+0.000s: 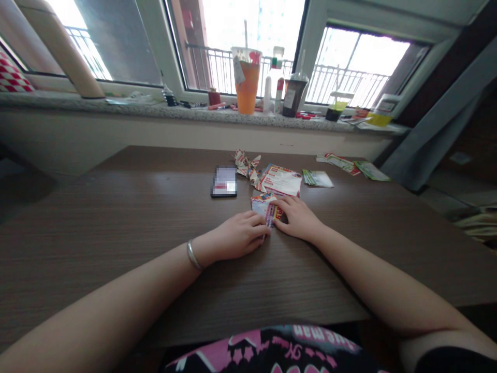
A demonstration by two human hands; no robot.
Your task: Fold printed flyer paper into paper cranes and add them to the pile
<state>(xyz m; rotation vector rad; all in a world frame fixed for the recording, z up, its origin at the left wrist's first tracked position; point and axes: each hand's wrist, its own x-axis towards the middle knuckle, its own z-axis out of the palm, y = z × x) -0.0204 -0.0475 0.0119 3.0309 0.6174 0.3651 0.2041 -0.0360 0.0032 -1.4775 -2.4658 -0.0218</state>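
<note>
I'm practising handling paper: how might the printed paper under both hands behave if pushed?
The printed paper looks thin, so it is probably light and rather floppy. The table looks smooth, so the paper may slide readily under a push.

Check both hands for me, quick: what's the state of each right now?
Left hand: fingers bent over the printed paper; whether its grip is closed cannot be told.
Right hand: open, thumb apart from the fingers, touching the same paper.
</note>
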